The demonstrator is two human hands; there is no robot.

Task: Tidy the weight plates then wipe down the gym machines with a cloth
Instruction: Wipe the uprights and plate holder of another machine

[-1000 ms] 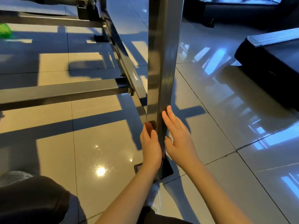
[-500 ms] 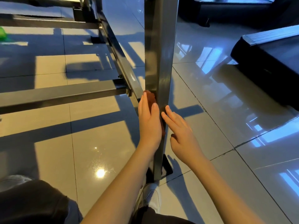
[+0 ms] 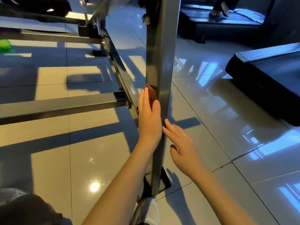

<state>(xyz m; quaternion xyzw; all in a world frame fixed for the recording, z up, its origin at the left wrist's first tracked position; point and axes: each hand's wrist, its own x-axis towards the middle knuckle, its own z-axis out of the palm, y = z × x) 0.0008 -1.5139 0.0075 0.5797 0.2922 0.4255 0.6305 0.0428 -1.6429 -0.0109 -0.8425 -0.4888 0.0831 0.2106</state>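
The left hand (image 3: 150, 117), fingers straight and flat, had slid the rust-brown cloth (image 3: 152, 93) up the dark square steel upright (image 3: 162, 54), from near its foot to level with the grey crossbar (image 3: 65, 106). The right hand (image 3: 183, 146), released and holding nothing, trailed lower beside the post. The upward wipe seemed well underway, with the upper post left.

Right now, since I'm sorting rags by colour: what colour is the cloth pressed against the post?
The cloth is reddish-brown; head view.
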